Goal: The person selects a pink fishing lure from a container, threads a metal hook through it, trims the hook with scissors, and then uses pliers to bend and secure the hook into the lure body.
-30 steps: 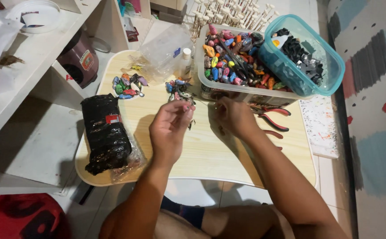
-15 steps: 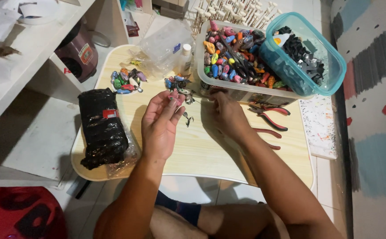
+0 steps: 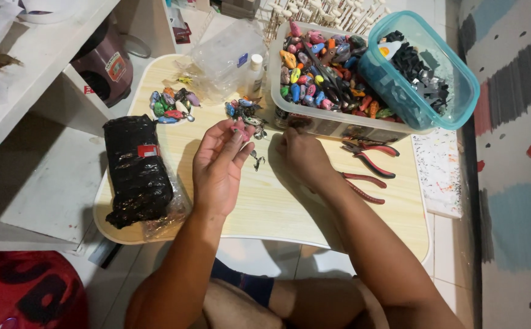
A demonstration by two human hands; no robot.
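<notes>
Holding a small pink lure (image 3: pixel 240 129) in a fingertip grip, the left hand (image 3: pixel 219 164) hovers above the tabletop (image 3: pixel 265 207). The right hand (image 3: pixel 302 155) looks clenched, contents hidden. Keep both hands low; a loose hook (image 3: pixel 257 161) lies between them.

black plastic-wrapped package (image 3: pixel 136 170) lies at left end of the desk (image 3: pixel 290 207), lumpy oblong, small red-and-white label (image 3: pixel 148 150) near its top. clear crumpled plastic bag (image 3: pixel 226 58) at far edge of desk, small blue sticker (image 3: pixel 242 60) on it. small white-capped bottle (image 3: pixel 254 76) just beside the bag, pale label. maroon appliance (image 3: pixel 104 67) on the shelf left of desk carries a red-and-white label (image 3: pixel 116 66).
</notes>
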